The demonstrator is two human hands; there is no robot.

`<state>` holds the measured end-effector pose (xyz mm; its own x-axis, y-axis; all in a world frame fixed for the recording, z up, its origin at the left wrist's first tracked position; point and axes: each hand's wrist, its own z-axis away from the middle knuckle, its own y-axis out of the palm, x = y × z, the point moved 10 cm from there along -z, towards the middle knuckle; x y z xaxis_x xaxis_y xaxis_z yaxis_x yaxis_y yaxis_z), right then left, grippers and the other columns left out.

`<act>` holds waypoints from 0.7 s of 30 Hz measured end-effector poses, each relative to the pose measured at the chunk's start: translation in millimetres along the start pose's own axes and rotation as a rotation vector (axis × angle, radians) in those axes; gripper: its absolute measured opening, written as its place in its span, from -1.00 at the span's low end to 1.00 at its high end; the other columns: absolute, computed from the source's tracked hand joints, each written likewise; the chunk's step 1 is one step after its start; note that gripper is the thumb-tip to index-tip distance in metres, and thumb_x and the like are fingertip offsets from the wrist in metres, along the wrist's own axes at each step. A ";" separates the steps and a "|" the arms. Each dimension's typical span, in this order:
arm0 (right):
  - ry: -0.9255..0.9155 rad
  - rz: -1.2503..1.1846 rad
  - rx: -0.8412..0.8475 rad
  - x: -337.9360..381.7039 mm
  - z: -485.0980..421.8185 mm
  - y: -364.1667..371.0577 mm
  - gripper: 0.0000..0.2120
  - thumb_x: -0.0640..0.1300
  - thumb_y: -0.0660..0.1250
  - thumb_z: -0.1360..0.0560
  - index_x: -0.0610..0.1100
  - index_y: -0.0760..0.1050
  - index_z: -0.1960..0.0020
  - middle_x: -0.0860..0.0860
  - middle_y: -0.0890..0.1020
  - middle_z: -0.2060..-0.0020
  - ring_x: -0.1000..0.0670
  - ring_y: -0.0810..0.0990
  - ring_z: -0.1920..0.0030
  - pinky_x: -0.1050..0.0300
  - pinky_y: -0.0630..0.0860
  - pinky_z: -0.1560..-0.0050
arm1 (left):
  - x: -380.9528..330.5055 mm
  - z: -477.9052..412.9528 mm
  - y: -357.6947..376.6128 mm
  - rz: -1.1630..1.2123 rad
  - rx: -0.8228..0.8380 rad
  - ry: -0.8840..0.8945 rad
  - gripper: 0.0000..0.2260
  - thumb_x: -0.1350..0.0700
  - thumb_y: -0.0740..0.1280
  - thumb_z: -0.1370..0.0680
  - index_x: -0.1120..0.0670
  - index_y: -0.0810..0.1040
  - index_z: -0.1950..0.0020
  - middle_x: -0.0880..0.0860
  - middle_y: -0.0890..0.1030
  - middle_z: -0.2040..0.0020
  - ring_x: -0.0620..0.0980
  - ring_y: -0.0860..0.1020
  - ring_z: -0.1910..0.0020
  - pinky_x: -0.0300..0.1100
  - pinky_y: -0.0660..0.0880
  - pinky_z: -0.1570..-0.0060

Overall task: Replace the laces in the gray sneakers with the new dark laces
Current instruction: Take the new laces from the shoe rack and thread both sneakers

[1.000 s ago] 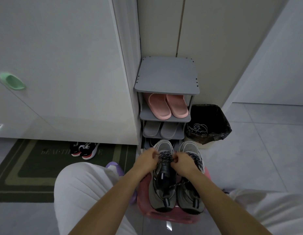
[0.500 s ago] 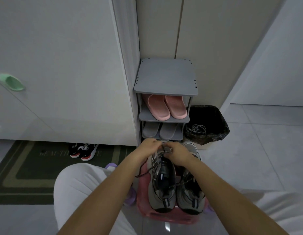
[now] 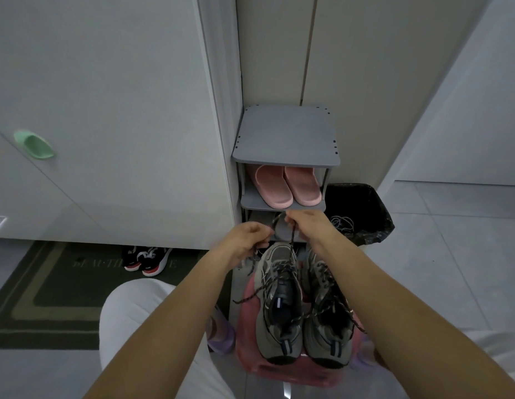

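Two gray sneakers stand side by side on a pink stool (image 3: 247, 352), toes pointing away from me. The left sneaker (image 3: 279, 309) carries a dark speckled lace (image 3: 291, 249). My right hand (image 3: 305, 223) pinches one end of that lace and holds it taut above the toe. A little lower and to the left, my left hand (image 3: 247, 240) grips the other end beside the toe. Loose loops of the lace lie across the tongue and trail off the left side. The right sneaker (image 3: 327, 318) is laced with a dark lace that lies loose.
A gray shoe rack (image 3: 285, 139) stands straight ahead with pink slippers (image 3: 288, 187) on a shelf. A black-lined bin (image 3: 357, 211) holding light laces is to its right. Black and red shoes (image 3: 148, 259) sit on a dark mat (image 3: 34, 295) at left. My white-trousered knees flank the stool.
Both hands have lifted away from the left sneaker's tongue toward the rack, drawing the dark lace up and out through the eyelets. The right hand has risen highest.
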<state>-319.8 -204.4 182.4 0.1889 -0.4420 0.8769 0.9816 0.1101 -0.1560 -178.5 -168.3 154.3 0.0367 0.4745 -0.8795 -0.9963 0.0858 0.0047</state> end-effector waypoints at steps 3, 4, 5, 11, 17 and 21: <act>0.029 -0.060 -0.076 -5.4 -4.6 -12.9 -0.79 -0.14 0.33 -0.50 -0.17 0.53 0.29 -0.06 0.51 0.35 0.03 0.37 0.37 0.25 0.24 0.42 | 28.7 0.7 -4.8 -0.085 -0.035 -0.078 -0.86 0.25 0.24 -0.59 0.24 0.54 -0.09 0.04 0.55 0.22 -0.10 0.47 0.28 -0.39 0.42 0.41; 0.023 -0.067 -0.090 -5.3 -4.8 -16.0 -0.81 -0.15 0.34 -0.49 -0.21 0.55 0.26 -0.07 0.51 0.34 0.05 0.38 0.38 0.29 0.26 0.46 | 37.6 0.3 -6.4 -0.154 -0.044 -0.089 -0.84 0.23 0.27 -0.58 0.26 0.55 -0.11 0.04 0.56 0.23 -0.10 0.46 0.29 -0.38 0.40 0.40; 0.013 -0.072 -0.100 -4.6 -4.5 -19.0 -0.83 -0.16 0.35 -0.49 -0.22 0.56 0.22 -0.06 0.51 0.34 0.07 0.38 0.39 0.34 0.28 0.52 | 43.8 0.6 -6.9 -0.232 -0.051 -0.091 -0.82 0.18 0.30 -0.57 0.26 0.57 -0.10 0.02 0.55 0.26 -0.13 0.45 0.32 -0.38 0.37 0.40; -0.094 0.019 -0.077 6.3 -0.9 -19.4 -0.82 -0.16 0.34 -0.52 -0.08 0.53 0.27 0.04 0.47 0.41 0.13 0.36 0.41 0.45 0.26 0.56 | 69.3 4.7 -14.9 -0.580 -0.075 -0.080 -0.90 0.20 0.37 -0.52 0.21 0.60 0.17 0.04 0.57 0.24 -0.06 0.59 0.17 -0.22 0.53 0.10; -0.100 0.035 0.104 4.1 3.3 21.2 -0.91 -0.22 0.30 -0.54 -0.21 0.56 0.02 0.00 0.56 0.31 0.14 0.52 0.35 0.34 0.47 0.27 | 78.1 10.0 -27.8 -0.634 -0.090 -0.155 -0.80 0.13 0.38 -0.52 0.12 0.52 0.29 -0.01 0.44 0.42 -0.13 0.39 0.42 -0.32 0.32 0.40; -0.134 0.282 0.247 -16.8 9.3 45.5 -0.83 -0.27 0.27 -0.54 -0.26 0.54 -0.10 -0.07 0.63 0.18 0.10 0.57 0.28 0.34 0.51 0.22 | 86.3 13.0 -26.6 -0.248 -0.135 -0.204 -0.88 0.20 0.42 -0.49 0.15 0.55 0.23 0.05 0.56 0.39 -0.11 0.45 0.47 -0.31 0.39 0.43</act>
<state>-278.6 -183.7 164.8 0.4286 -0.2460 0.8694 0.8526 0.4286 -0.2991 -147.8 -118.2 84.5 0.2805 0.6205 -0.7323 -0.9558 0.1104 -0.2725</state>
